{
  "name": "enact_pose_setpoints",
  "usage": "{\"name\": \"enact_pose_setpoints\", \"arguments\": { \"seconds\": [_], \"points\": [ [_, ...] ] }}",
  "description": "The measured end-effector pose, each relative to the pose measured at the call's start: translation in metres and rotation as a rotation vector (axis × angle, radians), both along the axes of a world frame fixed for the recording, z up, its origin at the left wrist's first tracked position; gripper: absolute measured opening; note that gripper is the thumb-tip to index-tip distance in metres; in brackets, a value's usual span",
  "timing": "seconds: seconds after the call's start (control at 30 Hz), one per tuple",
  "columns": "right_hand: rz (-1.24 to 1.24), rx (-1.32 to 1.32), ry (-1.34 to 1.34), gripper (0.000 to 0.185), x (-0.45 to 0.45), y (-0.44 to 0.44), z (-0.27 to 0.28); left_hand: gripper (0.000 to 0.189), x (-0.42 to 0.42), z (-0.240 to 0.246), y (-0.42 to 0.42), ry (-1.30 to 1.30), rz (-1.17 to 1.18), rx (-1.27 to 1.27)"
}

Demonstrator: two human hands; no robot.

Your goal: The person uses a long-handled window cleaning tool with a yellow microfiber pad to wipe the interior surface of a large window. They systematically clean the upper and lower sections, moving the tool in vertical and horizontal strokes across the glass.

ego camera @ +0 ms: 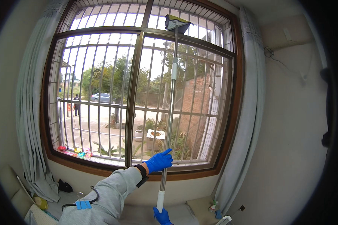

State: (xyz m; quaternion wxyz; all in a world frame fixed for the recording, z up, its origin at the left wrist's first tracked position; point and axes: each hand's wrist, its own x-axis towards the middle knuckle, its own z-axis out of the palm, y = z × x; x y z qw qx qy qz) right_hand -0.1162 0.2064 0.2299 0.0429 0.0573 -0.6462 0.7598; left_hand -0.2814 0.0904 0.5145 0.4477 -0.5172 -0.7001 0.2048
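Observation:
A long metal telescopic pole (172, 98) rises in front of the window (140, 92). At its top, a flat cleaning head with a dark and yellowish-green cloth (178, 24) is at the upper right pane; I cannot tell if it touches the glass. My left hand (159, 161), in a blue glove, is wrapped around the lower shaft with its index finger stretched out. Below it, my right hand (162, 216), also blue-gloved and partly cut off by the lower picture edge, holds the white end grip (160, 201).
Grey curtains (31, 107) (252, 92) hang on both sides. Metal bars (118, 105) stand outside the glass. A spray bottle (213, 206) and a blue cloth (218, 214) lie at lower right. A blue binder clip (83, 204) sits on my left sleeve. Outdoors are a person (77, 105) and a car (101, 97).

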Motion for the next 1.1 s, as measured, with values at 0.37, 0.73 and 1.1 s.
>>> {"name": "enact_pose_setpoints", "arguments": {
  "seconds": [0.37, 0.73, 1.1],
  "points": [
    [-0.139, 0.334, 0.157, 0.026, 0.001, 0.012, 0.001, 0.006, 0.014, -0.006, -0.016, -0.030, 0.044, 0.048],
    [-0.138, 0.448, 0.098, 0.037, -0.004, 0.019, 0.048, 0.006, 0.004, 0.026, -0.018, -0.014, 0.109, 0.049],
    [-0.074, 0.328, 0.094, 0.034, -0.052, 0.006, 0.124, 0.022, -0.021, 0.117, -0.028, 0.059, 0.166, 0.023]
  ]
}}
